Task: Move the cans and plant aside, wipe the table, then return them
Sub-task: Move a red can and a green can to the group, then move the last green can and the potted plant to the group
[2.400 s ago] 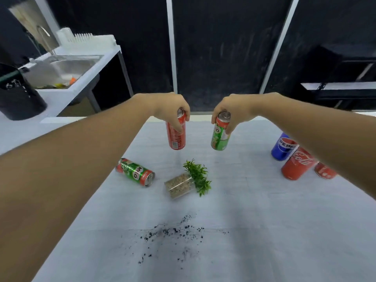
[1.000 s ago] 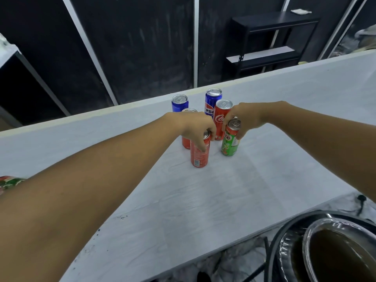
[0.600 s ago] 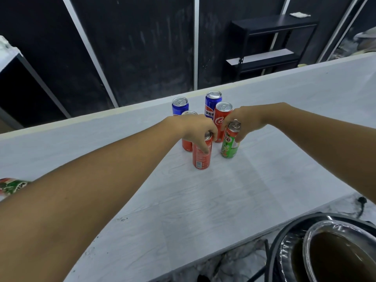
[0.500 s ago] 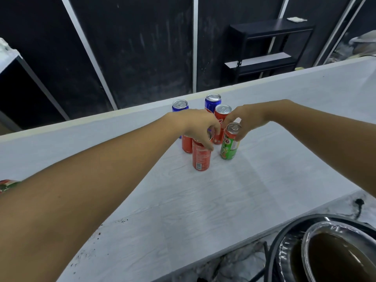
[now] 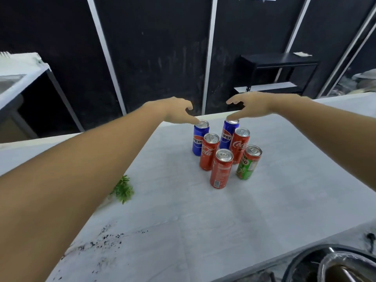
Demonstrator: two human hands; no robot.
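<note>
— Why are the cans bunched like that?

— You've parked six of them upright in a tight cluster at the far right of the table [image 5: 264, 210], well apart from the dirt specks [image 5: 105, 241] at the near left, so I'd judge the wiping lane is being kept open. Two blue Pepsi cans [image 5: 200, 139] stand at the back, two Coca-Cola cans [image 5: 209, 152] in the middle row, a plain red can [image 5: 221, 168] and a green-and-red can [image 5: 248, 162] nearest you (all close together, some perhaps touching).

— And your hands?

— Your left hand [image 5: 175, 111] and right hand [image 5: 252, 105] hover above the back row, fingers loosely spread and holding nothing; each thumb tip sits right at a Pepsi rim, though I can't tell if it touches.

— The plant?

— The plant [image 5: 123, 189] lies left of the cluster, only its green sprigs showing past your left forearm; it hasn't joined the cans, so moving it looks like your next job.
</note>
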